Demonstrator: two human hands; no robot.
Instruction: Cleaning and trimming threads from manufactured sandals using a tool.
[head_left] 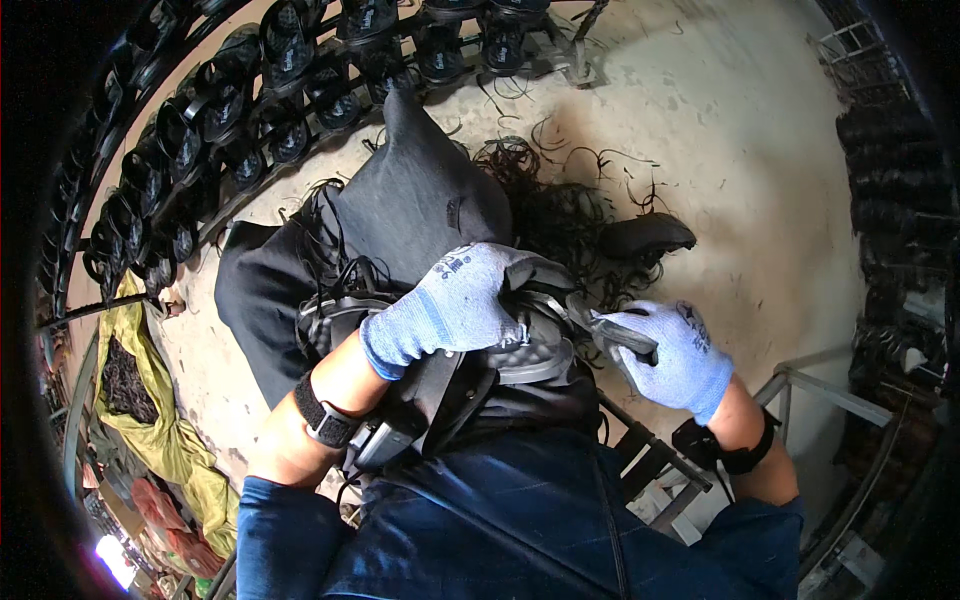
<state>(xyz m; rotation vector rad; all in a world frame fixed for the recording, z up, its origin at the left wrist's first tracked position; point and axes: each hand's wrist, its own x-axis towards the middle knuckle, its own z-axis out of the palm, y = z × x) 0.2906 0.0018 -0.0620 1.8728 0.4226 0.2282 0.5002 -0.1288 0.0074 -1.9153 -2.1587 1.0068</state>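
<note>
My left hand [465, 305], in a light blue glove with dark patches, is closed around a black sandal [535, 365] over my lap. Its fingers hide much of the sandal. Just to the right, my right hand [680, 355], gloved the same way, grips dark grey scissors [630, 338] by the handles. Their front end lies close to the sandal's right edge; whether it touches cannot be made out. Black sandals and straps [345, 315] also lie on my lap, partly under my left wrist. Thin black strips [325, 230] trail over my dark trousers [430, 190].
A tangled heap of thin black strips [550, 205] covers the floor beyond my knees, with a black shoe [648, 237] beside it. Racks of black sandals [290, 60] curve along the far left. A yellow sack [185, 450] stands left; a metal frame [835, 400] is at right.
</note>
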